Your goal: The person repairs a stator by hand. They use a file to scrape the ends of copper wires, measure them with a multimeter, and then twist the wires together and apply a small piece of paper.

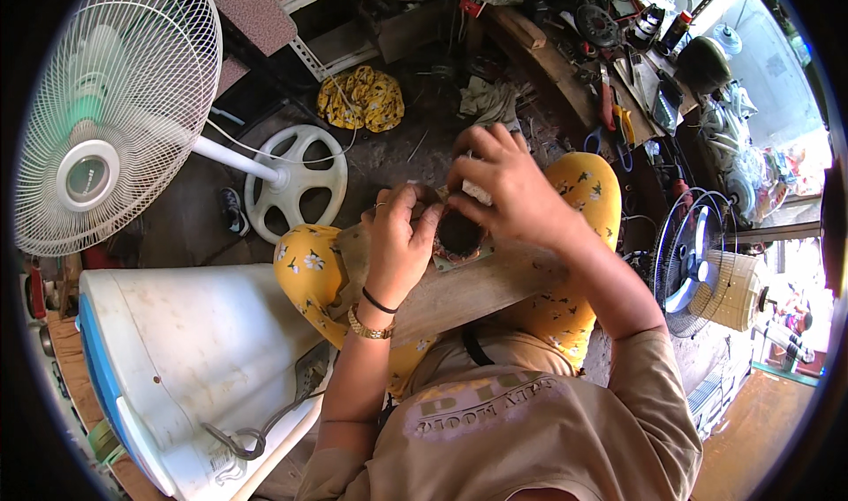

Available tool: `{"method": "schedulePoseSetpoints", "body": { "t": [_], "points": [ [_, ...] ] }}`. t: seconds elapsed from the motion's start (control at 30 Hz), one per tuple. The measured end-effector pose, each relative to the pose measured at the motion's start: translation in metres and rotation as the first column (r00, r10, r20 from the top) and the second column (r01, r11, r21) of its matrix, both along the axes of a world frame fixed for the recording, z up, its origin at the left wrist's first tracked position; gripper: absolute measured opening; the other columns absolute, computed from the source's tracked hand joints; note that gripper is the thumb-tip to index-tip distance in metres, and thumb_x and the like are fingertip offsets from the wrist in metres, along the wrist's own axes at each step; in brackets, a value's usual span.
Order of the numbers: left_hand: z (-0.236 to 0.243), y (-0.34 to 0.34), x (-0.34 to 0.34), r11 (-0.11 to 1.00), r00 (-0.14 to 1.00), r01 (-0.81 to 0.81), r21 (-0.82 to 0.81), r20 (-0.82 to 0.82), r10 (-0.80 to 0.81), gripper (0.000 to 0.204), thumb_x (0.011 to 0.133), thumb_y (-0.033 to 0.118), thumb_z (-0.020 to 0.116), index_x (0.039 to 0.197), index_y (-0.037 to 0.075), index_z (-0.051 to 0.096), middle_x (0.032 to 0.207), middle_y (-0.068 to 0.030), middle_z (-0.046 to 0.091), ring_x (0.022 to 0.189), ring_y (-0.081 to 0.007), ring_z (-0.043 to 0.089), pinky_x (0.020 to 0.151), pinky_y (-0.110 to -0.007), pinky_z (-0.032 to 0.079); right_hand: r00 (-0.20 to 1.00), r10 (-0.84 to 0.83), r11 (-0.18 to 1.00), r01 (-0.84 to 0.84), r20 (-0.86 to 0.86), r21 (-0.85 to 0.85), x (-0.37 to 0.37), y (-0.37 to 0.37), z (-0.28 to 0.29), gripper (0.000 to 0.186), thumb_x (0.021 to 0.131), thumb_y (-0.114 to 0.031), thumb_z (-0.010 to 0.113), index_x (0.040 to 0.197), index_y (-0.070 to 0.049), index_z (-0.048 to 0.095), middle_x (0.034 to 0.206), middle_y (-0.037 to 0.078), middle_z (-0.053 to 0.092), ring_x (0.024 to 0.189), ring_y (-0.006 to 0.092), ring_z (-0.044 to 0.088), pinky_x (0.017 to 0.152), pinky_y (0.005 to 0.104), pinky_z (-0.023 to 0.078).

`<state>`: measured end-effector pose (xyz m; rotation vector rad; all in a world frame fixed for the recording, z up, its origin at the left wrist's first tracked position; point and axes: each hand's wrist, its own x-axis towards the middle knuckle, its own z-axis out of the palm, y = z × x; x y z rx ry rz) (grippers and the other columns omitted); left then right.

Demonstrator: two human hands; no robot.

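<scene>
A wooden board point(481, 298) lies across my lap. On it sits a motor stator point(459, 240), a dark hollow ring with reddish-brown windings at its rim, partly covered by my hands. My left hand point(399, 236) grips its left side, thumb and fingers bent against the edge. Over the far right side of the ring, my right hand point(503, 183) is closed, with its fingers pinched around a small whitish piece point(477, 192). What this piece is made of is too small to tell.
A white stand fan point(93, 174) rises at left, above a large white tub-shaped casing point(203, 360). Yellow flowered cloth point(360, 99) lies on the floor ahead. Pliers point(623, 123) and other tools crowd the curved bench point(556, 72); another fan point(693, 271) stands at right.
</scene>
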<state>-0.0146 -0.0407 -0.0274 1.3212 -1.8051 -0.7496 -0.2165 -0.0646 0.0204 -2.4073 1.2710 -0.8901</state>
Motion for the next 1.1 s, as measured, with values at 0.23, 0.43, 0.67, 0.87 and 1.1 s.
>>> {"method": "schedulePoseSetpoints", "body": {
  "t": [0.23, 0.43, 0.67, 0.87, 1.1],
  "points": [
    [-0.015, 0.0, 0.008, 0.964, 0.949, 0.069, 0.256, -0.314, 0.015, 0.01, 0.099, 0.012, 0.062, 0.101, 0.002, 0.062, 0.092, -0.0003, 0.064, 0.086, -0.0067, 0.06, 0.08, -0.024, 0.049, 0.727, -0.68, 0.729, 0.684, 0.097, -0.016, -0.178, -0.137, -0.053, 0.031, 0.092, -0.025, 0.067, 0.114, -0.003, 0.067, 0.105, 0.018, 0.072, 0.102, 0.0301, 0.07, 0.087, 0.04, 0.053],
    [-0.012, -0.005, 0.009, 0.942, 0.902, 0.14, 0.304, -0.433, 0.006, 0.009, 0.098, 0.01, 0.062, 0.1, 0.002, 0.062, 0.093, -0.0012, 0.066, 0.089, -0.007, 0.06, 0.084, -0.024, 0.049, 0.406, -0.71, 0.509, 0.86, -0.575, -0.021, -0.293, -0.181, -0.158, 0.058, 0.087, -0.041, 0.07, 0.127, 0.0, 0.057, 0.127, 0.029, 0.061, 0.116, 0.0434, 0.063, 0.099, 0.049, 0.051],
    [-0.007, -0.008, 0.008, 0.911, 0.829, 0.229, 0.344, -0.559, 0.003, 0.009, 0.097, 0.008, 0.063, 0.102, 0.0, 0.063, 0.095, -0.0018, 0.067, 0.09, -0.0078, 0.062, 0.085, -0.024, 0.05, 0.369, -0.764, 0.39, 0.918, -0.53, 0.077, -0.315, -0.195, -0.176, 0.051, 0.089, -0.024, 0.061, 0.129, 0.003, 0.046, 0.129, 0.03, 0.061, 0.119, 0.0472, 0.061, 0.102, 0.0517, 0.05],
    [0.005, -0.008, 0.008, 0.894, 0.851, 0.229, 0.384, -0.526, 0.008, 0.017, 0.093, 0.007, 0.07, 0.108, 0.0, 0.068, 0.098, -0.0001, 0.068, 0.084, -0.0061, 0.061, 0.081, -0.022, 0.051, 0.299, -0.911, 0.213, 0.931, -0.283, 0.295, -0.326, -0.18, -0.139, 0.056, 0.083, -0.025, 0.062, 0.127, 0.005, 0.048, 0.123, 0.034, 0.064, 0.121, 0.0469, 0.06, 0.102, 0.0491, 0.048],
    [-0.008, -0.001, 0.01, 0.962, 0.828, 0.092, 0.257, -0.557, 0.07, 0.016, 0.089, 0.0, 0.072, 0.103, 0.002, 0.065, 0.1, -0.0007, 0.067, 0.091, -0.0068, 0.059, 0.084, -0.024, 0.049, 0.574, -0.571, 0.82, 0.38, 0.587, 0.427, -0.158, -0.068, -0.016, 0.033, 0.088, -0.004, 0.061, 0.121, -0.002, 0.065, 0.087, 0.003, 0.064, 0.068, 0.0116, 0.057, 0.061, 0.0288, 0.047]
  ]
}}
